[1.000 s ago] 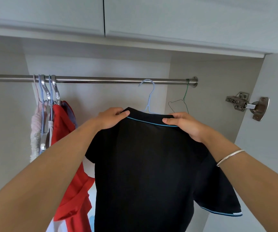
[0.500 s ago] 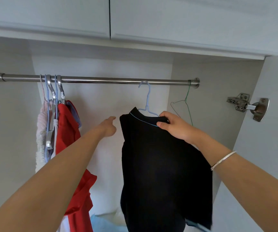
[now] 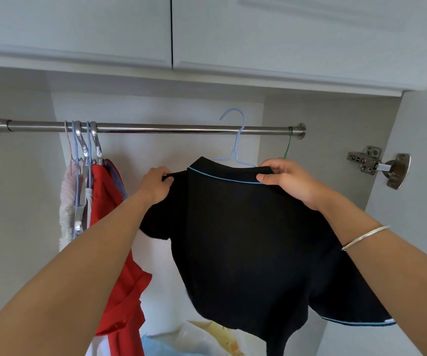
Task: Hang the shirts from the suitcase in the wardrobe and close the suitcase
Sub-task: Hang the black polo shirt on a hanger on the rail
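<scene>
Inside white wardrobe [image 3: 168, 150], steel rail [image 3: 168, 128]; door [image 3: 423, 181] open.

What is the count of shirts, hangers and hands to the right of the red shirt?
Shirts: 1, the black shirt
Hangers: 2, the light blue hanger and the green hanger
Hands: 2, the left hand and the right hand, both holding the black shirt
Total: 5
</scene>
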{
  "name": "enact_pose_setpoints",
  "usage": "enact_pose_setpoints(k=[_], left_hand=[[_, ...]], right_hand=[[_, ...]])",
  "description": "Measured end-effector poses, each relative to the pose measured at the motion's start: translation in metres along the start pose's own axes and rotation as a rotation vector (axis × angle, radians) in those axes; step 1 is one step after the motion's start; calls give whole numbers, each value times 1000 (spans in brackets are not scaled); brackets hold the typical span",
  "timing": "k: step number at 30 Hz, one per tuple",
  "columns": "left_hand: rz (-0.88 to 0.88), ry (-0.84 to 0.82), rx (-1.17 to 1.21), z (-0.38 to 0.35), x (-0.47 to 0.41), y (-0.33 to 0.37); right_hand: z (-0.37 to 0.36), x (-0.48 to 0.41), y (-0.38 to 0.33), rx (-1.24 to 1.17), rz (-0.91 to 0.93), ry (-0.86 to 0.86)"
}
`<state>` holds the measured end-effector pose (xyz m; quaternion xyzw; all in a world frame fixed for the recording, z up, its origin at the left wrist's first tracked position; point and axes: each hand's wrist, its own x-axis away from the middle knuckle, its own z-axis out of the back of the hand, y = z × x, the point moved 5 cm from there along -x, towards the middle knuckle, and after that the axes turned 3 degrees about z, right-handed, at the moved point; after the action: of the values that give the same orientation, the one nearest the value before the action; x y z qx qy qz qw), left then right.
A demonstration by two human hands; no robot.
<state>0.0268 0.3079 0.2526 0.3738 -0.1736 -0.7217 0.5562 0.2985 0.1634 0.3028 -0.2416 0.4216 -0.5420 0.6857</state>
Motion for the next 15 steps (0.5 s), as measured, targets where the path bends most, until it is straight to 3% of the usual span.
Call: enact_pose_setpoints(k=[4,11,15], left_hand=[[23,15,95,6,4,-9],[354,107,-4,19,1,-38],[251,11,-33,7,1,-12]], right_hand=[[8,1,11,21,-58,25],[8,0,24,24,-127,42],[-12,-8,26,35,-193,43]])
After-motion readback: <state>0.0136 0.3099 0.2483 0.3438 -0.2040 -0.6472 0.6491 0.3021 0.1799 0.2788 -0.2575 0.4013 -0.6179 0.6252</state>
